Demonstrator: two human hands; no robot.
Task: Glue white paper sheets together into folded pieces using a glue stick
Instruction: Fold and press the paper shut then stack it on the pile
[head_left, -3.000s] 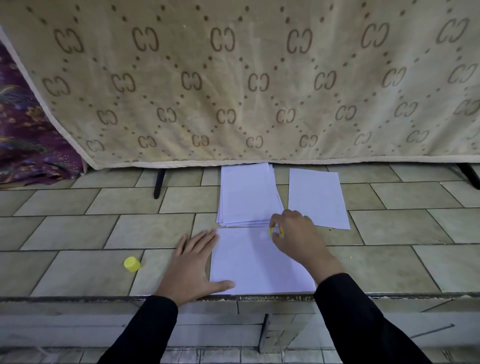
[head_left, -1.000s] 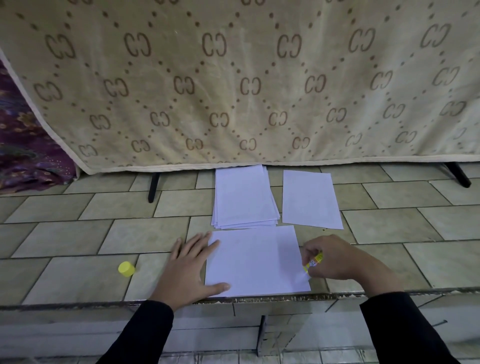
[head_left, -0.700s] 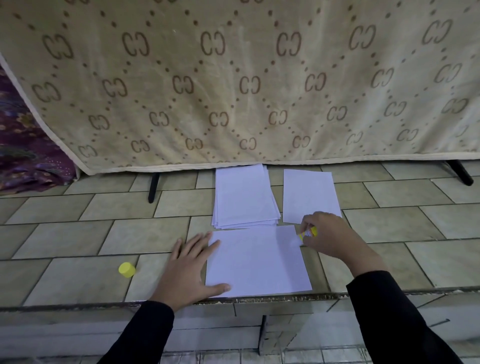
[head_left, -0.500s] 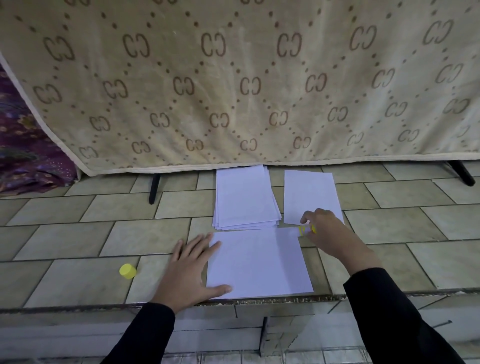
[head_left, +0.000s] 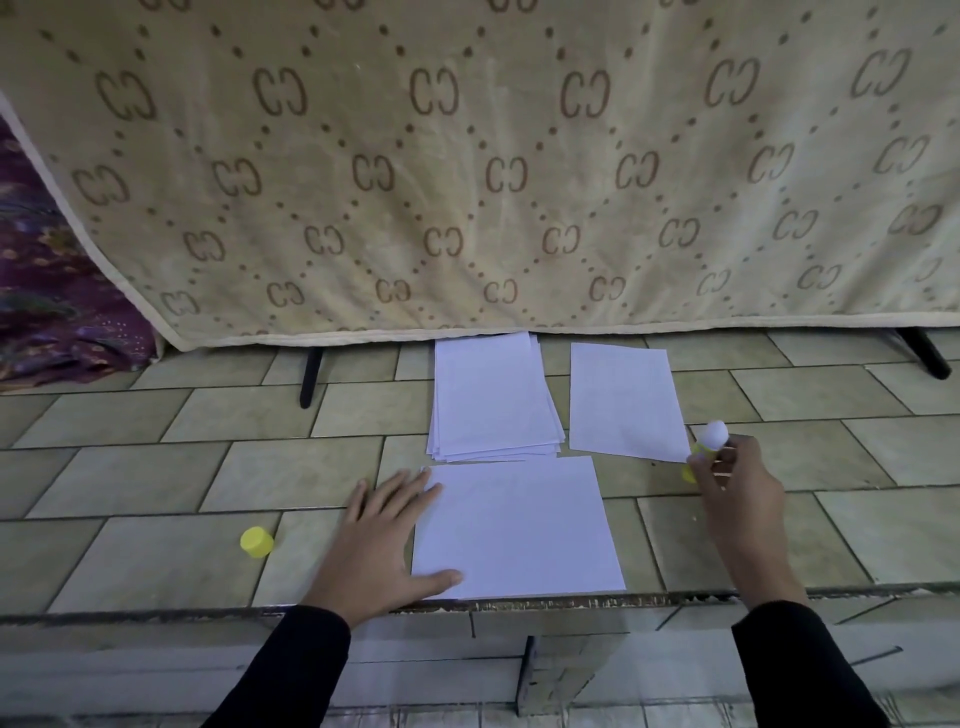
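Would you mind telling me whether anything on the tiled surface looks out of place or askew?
The yellow cap lies on the tiles, left of the left hand, apart from the uncapped glue stick in the right hand. The paper stack is slightly fanned, edges not squared. Nothing looks spilled or torn.

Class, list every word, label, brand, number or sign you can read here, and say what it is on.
"CC": repeated all over the beige blanket.
Any label on the glue stick in the right hand: too small to read.
Paper sheets, yellow cap: no text visible.
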